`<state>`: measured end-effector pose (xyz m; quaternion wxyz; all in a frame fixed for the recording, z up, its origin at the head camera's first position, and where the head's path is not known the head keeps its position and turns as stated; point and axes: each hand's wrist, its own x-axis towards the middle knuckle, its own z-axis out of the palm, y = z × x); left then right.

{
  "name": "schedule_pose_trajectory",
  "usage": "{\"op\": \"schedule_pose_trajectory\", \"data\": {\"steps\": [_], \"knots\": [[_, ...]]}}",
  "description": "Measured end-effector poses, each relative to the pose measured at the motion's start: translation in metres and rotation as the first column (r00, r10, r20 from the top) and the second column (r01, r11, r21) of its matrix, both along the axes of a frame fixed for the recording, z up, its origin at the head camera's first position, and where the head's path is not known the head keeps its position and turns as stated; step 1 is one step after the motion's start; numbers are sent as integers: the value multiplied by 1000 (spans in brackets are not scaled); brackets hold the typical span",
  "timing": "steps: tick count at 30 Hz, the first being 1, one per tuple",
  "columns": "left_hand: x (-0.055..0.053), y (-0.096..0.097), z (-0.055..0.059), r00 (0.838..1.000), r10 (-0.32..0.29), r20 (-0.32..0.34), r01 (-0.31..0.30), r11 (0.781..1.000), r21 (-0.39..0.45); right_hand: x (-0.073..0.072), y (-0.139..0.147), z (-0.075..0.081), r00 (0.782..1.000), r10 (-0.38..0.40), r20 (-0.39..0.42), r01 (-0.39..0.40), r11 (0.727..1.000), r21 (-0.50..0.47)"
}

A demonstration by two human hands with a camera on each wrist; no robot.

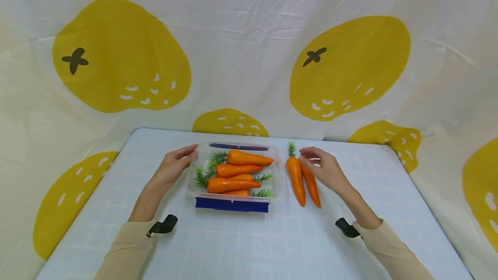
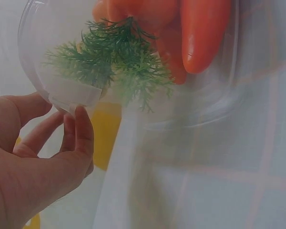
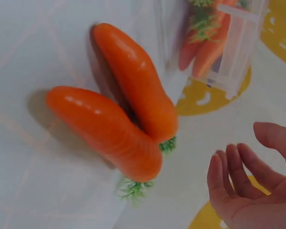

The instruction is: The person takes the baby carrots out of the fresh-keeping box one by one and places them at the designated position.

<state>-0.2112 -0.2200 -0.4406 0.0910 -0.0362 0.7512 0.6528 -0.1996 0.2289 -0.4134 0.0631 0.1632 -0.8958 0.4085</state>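
A clear plastic food container (image 1: 277, 180) with blue side flaps holds several orange carrots (image 1: 233, 185) with green leafy tops. My left hand (image 1: 171, 170) is at the container's left end; in the left wrist view its thumb and fingers pinch a clear tab (image 2: 76, 93) on the rim. Two more carrots lie side by side right of the container, a left one (image 1: 296, 180) and a right one (image 1: 312, 187). Over the leafy end of the right one is my right hand (image 1: 324, 168). The right wrist view shows that hand (image 3: 252, 191) with loosely bent fingers, holding nothing, apart from both carrots.
A pale checked cloth (image 1: 241, 245) covers the table. Behind and beside it hangs a white curtain (image 1: 241, 64) with large yellow fruit prints. Small black cameras (image 1: 165, 224) are strapped at both wrists, over beige sleeves (image 1: 126, 245).
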Motion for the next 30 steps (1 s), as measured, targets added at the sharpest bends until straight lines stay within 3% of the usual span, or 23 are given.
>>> {"op": "schedule_pose_trajectory", "data": {"steps": [8, 14, 21, 30], "knots": [[-2, -2, -3, 1000, -3, 5, 3, 1000, 9, -8, -30, 10, 992, 121, 24, -119, 992, -44], [-3, -3, -4, 1000, -11, 0, 11, 1000, 15, -10, -53, 15, 977, 215, -3, -215, 976, -30], [-3, -3, -3, 1000, -15, 2, 15, 1000, 23, -9, -78, 17, 935, 355, -2, -355, 935, -8], [-2, -2, -2, 1000, -7, 4, 7, 1000, 18, -6, -104, 19, 882, 469, 36, -471, 881, 53]]}}
